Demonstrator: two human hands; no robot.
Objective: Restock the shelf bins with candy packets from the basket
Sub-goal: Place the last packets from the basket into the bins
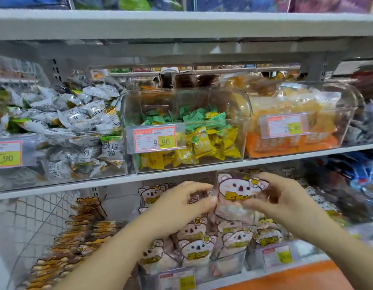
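You hold one pink plastic packet printed with a koala face and a yellow flower [238,190] in both hands, just below centre frame. Your left hand [187,200] pinches its edge with curled fingers, and your right hand [284,195] is curled round the opposite side, so both hands are clamped on the same packet. It faces you upright, probably so the print lines up with the stock below.

Directly beneath it, in the lower centre, the clear plastic bin [229,262] on the lower shelf is crowded with matching koala packets [197,248], all standing face-forward. That suggests the packet is meant to go in upright among them.

The packet hangs just under the white shelf edge [118,181], which leaves little headroom. You will likely need to bring it in low and tip it down into a gap.

Flat brown packets [76,237] are stacked at lower left. The basket is not plainly in view.
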